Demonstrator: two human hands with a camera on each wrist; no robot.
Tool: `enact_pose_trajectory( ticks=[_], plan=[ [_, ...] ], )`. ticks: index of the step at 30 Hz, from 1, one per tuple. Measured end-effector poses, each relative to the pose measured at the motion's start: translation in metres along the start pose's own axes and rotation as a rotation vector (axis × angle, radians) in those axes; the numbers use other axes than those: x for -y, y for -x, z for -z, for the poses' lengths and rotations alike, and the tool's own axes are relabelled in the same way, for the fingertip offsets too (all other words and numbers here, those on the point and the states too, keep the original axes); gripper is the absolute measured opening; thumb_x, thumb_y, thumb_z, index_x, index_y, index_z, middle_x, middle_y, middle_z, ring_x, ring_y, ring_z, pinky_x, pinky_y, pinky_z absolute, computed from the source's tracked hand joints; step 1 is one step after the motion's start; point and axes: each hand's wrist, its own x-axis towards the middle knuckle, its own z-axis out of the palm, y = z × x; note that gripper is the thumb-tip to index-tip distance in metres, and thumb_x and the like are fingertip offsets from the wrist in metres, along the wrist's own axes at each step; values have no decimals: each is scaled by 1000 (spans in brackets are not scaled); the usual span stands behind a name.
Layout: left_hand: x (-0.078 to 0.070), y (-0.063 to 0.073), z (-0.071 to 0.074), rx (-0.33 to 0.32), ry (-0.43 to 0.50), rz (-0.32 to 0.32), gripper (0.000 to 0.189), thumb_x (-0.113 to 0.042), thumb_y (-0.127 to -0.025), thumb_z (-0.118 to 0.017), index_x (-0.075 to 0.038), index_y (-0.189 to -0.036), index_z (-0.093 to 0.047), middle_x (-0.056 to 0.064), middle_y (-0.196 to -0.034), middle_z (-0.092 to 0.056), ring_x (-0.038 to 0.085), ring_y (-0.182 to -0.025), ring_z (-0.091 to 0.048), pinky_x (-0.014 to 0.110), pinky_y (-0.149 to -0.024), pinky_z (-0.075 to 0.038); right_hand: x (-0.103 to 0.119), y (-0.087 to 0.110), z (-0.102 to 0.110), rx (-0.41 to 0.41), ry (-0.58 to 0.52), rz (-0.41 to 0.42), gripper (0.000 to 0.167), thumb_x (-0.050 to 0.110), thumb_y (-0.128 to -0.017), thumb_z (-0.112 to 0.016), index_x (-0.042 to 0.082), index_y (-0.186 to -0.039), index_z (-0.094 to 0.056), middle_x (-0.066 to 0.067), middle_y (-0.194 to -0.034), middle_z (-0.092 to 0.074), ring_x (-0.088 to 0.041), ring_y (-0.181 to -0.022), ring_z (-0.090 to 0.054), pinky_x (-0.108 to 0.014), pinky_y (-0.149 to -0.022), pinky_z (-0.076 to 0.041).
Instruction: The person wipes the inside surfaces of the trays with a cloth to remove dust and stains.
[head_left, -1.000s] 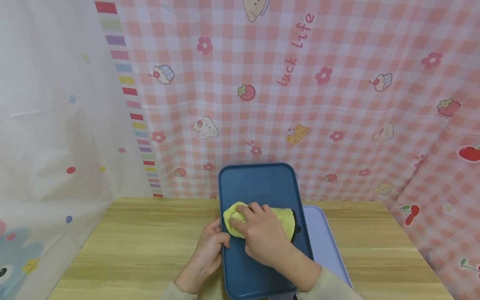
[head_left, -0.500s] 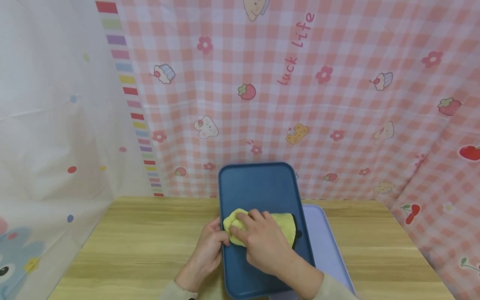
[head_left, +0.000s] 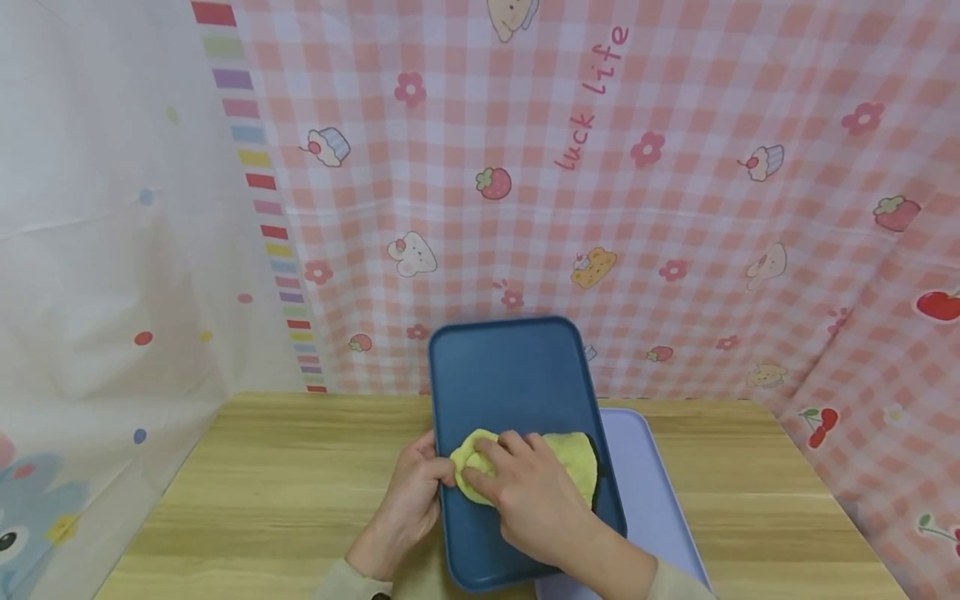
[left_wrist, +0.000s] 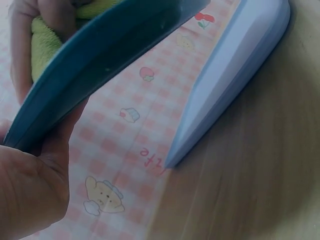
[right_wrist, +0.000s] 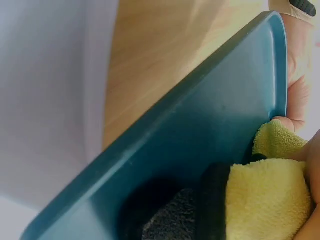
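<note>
A dark blue rectangular tray (head_left: pixel 510 367) is held tilted above the table. My left hand (head_left: pixel 412 492) grips its left rim, thumb on the inner face and fingers behind. Bunched under my right hand (head_left: pixel 536 496) is a yellow cloth (head_left: pixel 573 458) with a dark edge, pressed against the tray's inner face. The fingers of that hand are curled into the cloth. In the right wrist view the cloth (right_wrist: pixel 267 200) shows its fuzzy yellow side and dark trim. From the left wrist, the underside of the tray (left_wrist: pixel 100 70) is visible.
A lilac tray (head_left: pixel 652 492) lies on the wooden table (head_left: pixel 300 483), partly beneath the blue one and to its right. A pink checked curtain (head_left: pixel 465 225) hangs behind the table, with a white dotted one (head_left: pixel 97 250) at the left.
My right hand and the yellow cloth have slid down the blue tray toward me. The tray has shifted slightly left and up, with my left hand still on its rim.
</note>
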Motion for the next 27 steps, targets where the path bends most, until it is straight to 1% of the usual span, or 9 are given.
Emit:
enact_pose_trajectory(
  ticks=[3,6,13,18,23,27],
  plan=[
    [-1,0,1,22,7,3,82,17,-58,-39,14,-139,-51,18,-125,-68,23,-108,-68,35,-85,-59,-3,4,1,12,19,7,47,0,-72,-73,28,-110,-78,-3,-119,-67,-22,-94,-55,-33,-70,-42],
    [-2,1,2,29,11,6,84,17,-59,-38,13,-142,-49,19,-128,-67,23,-111,-67,35,-84,-60,-7,10,2,14,25,7,46,0,-73,-74,29,-109,-79,-2,-119,-67,-22,-95,-55,-34,-71,-43],
    [-2,0,2,9,4,3,81,17,-58,-38,14,-138,-52,17,-123,-69,24,-106,-69,33,-81,-59,-20,23,5,16,41,-3,45,-1,-73,-72,28,-107,-79,-4,-122,-68,-25,-99,-57,-37,-73,-45],
    [-2,0,2,2,6,2,82,17,-57,-38,14,-138,-53,17,-121,-69,25,-101,-69,34,-79,-59,-31,31,8,32,50,-30,45,-2,-73,-71,27,-106,-80,-5,-121,-68,-25,-99,-57,-38,-74,-44],
    [-1,0,2,-1,2,-1,85,17,-56,-38,13,-140,-52,17,-123,-69,26,-102,-68,35,-80,-58,-43,40,11,33,54,-59,44,-3,-74,-68,27,-104,-80,-6,-120,-69,-25,-98,-57,-38,-73,-43],
    [-1,0,3,-2,-1,0,86,17,-56,-38,13,-141,-52,17,-124,-68,26,-105,-68,36,-81,-58,-52,47,12,15,64,-71,47,-5,-72,-63,25,-103,-79,-7,-118,-69,-26,-96,-57,-38,-71,-42]
  ],
)
